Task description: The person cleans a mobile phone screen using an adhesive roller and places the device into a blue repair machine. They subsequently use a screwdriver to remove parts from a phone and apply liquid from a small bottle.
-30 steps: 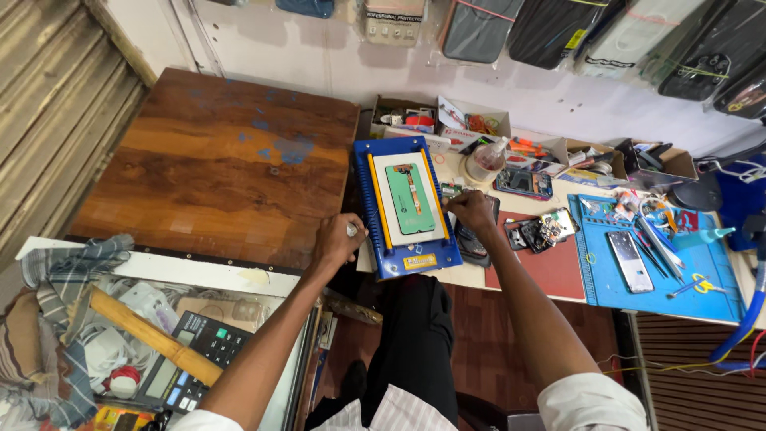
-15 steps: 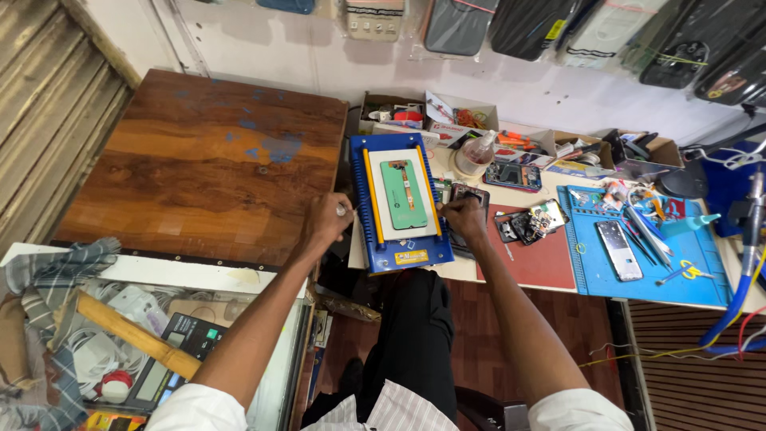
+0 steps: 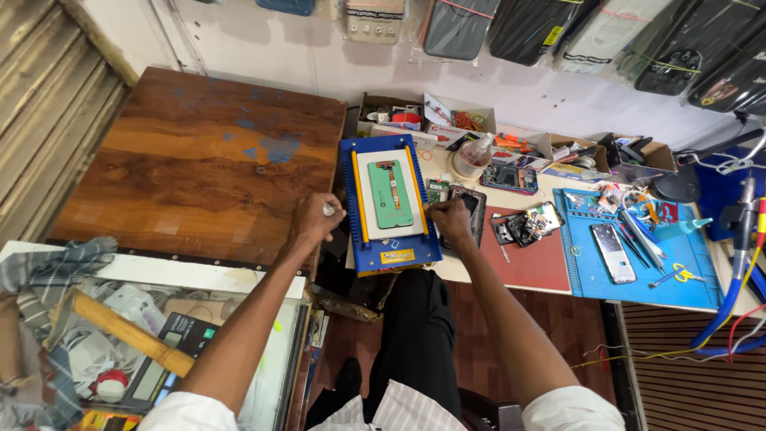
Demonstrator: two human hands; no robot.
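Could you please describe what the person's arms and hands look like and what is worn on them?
Both forearms are bare, with short white sleeves at the shoulders. The left hand and right hand wear no gloves; no watch, ring or bracelet is visible.

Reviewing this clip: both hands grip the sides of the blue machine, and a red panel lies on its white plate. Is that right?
Not quite. The head view shows the panel on the white plate is green, not red. The rest holds: the left hand and right hand are at the sides of the blue machine.
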